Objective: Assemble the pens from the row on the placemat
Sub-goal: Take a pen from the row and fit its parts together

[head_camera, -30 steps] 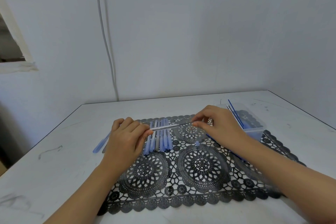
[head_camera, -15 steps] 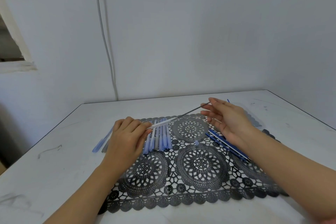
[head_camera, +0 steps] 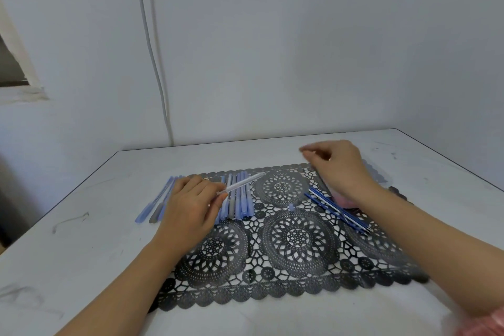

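Tabletop (head_camera: 81, 254) (white, scuffed), black lace placemat (head_camera: 294, 237), grey wall (head_camera: 300, 49), hanging cable (head_camera: 155, 63)

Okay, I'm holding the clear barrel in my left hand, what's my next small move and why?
Probably bring the right hand down to the blue refills and pinch one. The left hand holds the clear barrel, seemingly empty, above the row of pens; the refills lie loose on the placemat beside the right wrist.

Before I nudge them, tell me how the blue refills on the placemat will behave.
The blue refills look thin and long, so probably light and slightly bendy. Round, they may roll, though the openwork placemat likely catches them.
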`<action>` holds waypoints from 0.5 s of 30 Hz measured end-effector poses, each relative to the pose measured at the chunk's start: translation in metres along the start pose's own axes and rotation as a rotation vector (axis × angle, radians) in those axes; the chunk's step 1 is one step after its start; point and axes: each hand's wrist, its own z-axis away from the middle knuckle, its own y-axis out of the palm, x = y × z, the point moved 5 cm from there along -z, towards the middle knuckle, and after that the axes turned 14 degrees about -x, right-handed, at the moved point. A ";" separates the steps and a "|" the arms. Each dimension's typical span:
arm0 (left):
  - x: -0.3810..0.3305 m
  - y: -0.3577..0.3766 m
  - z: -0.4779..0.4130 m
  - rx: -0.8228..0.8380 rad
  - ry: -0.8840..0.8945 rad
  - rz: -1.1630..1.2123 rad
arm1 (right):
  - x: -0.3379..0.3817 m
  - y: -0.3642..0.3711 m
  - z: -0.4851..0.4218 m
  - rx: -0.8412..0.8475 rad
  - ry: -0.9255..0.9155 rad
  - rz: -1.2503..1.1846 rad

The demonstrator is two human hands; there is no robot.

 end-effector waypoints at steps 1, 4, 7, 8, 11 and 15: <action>-0.001 0.001 0.000 0.012 0.000 0.011 | 0.001 0.006 0.004 0.078 -0.074 0.137; -0.004 0.002 0.001 0.041 -0.002 0.048 | -0.001 0.021 0.013 0.224 -0.247 0.445; -0.005 0.003 0.001 0.051 0.003 0.064 | -0.009 0.034 0.019 0.303 -0.357 0.671; -0.004 0.004 0.001 0.050 0.003 0.065 | -0.011 0.036 0.021 0.314 -0.391 0.729; -0.004 0.004 0.002 0.041 0.001 0.070 | -0.013 0.039 0.023 0.327 -0.456 0.832; -0.003 0.006 0.004 0.049 0.003 0.062 | -0.014 0.041 0.025 0.328 -0.490 0.911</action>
